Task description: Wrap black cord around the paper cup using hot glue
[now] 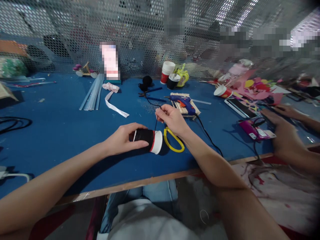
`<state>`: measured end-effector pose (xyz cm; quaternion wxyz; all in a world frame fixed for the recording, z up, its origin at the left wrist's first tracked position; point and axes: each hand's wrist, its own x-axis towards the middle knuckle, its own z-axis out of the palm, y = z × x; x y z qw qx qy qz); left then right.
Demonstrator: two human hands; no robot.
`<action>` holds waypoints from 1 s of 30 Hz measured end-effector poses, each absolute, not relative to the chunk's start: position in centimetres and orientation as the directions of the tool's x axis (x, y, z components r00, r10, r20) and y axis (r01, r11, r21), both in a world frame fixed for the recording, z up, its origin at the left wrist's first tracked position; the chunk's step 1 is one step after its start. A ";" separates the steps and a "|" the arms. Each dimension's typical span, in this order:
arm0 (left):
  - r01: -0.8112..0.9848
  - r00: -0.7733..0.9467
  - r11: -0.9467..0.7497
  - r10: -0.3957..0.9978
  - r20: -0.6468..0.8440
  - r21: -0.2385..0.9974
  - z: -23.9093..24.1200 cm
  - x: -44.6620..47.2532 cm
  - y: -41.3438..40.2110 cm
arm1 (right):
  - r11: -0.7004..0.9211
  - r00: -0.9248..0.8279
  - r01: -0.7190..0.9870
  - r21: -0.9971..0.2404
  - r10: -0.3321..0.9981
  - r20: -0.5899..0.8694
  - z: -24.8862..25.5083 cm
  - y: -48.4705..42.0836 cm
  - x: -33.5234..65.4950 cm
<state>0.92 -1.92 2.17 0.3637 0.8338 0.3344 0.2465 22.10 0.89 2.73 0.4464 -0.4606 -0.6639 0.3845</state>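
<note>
My left hand (127, 138) is wrapped around a paper cup (157, 142) lying on its side, its white rim facing right. Black yarn (143, 138) covers most of the cup, with a thin red band showing near the rim. Above the cup, my right hand (168, 116) pinches the black yarn strand, which runs down to the wrapped part. From my fingers the strand leads back towards a ball of black yarn (147, 81). Yellow-handled scissors (175, 141) lie under my right wrist, their blades hidden.
A blue glue gun (183, 102) rests on a bundle of wooden sticks, its cord trailing forward. Glue sticks (92, 95), a white ribbon (115, 108) and stacked cups (167, 71) lie farther back. At right, another person's hands (277, 123) are near a phone (241, 108) and a purple glue gun (253, 129).
</note>
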 end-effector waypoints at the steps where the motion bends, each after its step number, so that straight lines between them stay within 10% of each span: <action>1: 0.372 0.666 -0.537 0.722 0.185 0.757 2.2 0.9 -2.0 | 0.279 -0.186 0.286 -0.917 0.955 0.233 2.7 0.8 22.1; 30: 0.257 0.743 -0.907 0.406 0.531 0.334 1.1 0.6 -1.7 | 0.261 -0.296 0.476 -0.840 0.947 0.127 3.5 -0.5 21.8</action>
